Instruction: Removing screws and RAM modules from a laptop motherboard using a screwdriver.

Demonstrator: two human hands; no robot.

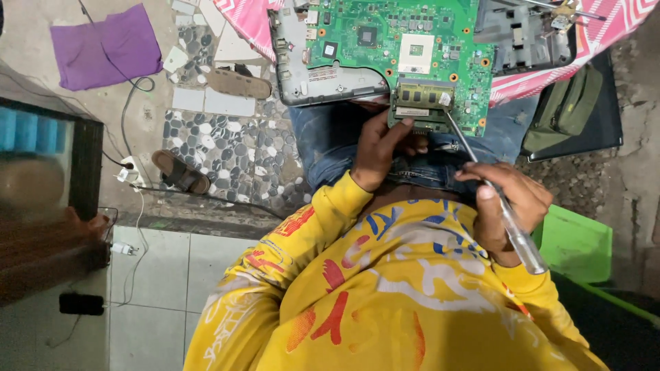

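Note:
A green circuit board (405, 48) lies in a grey laptop shell (323, 86) across my lap. My left hand (378, 151) grips the board's near edge beside the memory slots (423, 99). My right hand (505, 206) is closed round a screwdriver (491, 189) with a clear handle. Its thin shaft runs up to a tip that rests on the board near the memory slots. My yellow patterned sleeves fill the lower frame.
A second grey laptop part (519, 34) lies on a pink-and-white cloth (605, 38) at top right. A dark green bag (564, 106) and a green stool (574, 240) sit to the right. Sandals (182, 172), cables, a purple cloth (106, 45) and pebble flooring are on the left.

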